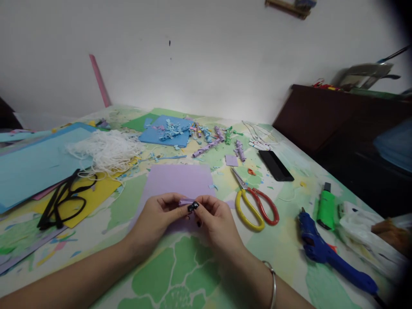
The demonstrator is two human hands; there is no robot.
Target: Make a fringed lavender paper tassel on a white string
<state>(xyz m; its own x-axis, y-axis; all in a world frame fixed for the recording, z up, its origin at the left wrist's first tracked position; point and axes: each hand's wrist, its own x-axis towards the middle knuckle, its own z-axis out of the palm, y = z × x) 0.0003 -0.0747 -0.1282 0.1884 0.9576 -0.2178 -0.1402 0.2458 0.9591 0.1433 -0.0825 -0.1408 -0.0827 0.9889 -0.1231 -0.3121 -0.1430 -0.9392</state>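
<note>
Both of my hands meet over a sheet of purple paper (pixel 180 178) in the middle of the table. My left hand (pixel 164 212) pinches a small folded piece of purple paper (pixel 186 201) between thumb and fingers. From the other side, my right hand (pixel 214 214) grips the same piece, the dark-nailed thumbs touching. My fingers hide much of the piece. Scissors (pixel 247 191) with one yellow and one red handle lie partly open just right of my right hand. A small purple paper square (pixel 231 160) lies beyond the sheet.
White string (pixel 107 150), black glasses (pixel 66 199) and coloured paper sheets (pixel 38 161) lie left. Cut paper rolls (pixel 206 149) and blue paper (pixel 149 136) are at the back. On the right are a phone (pixel 276 165), green lighter (pixel 326 208), blue glue gun (pixel 317 240) and plastic bag (pixel 363 231).
</note>
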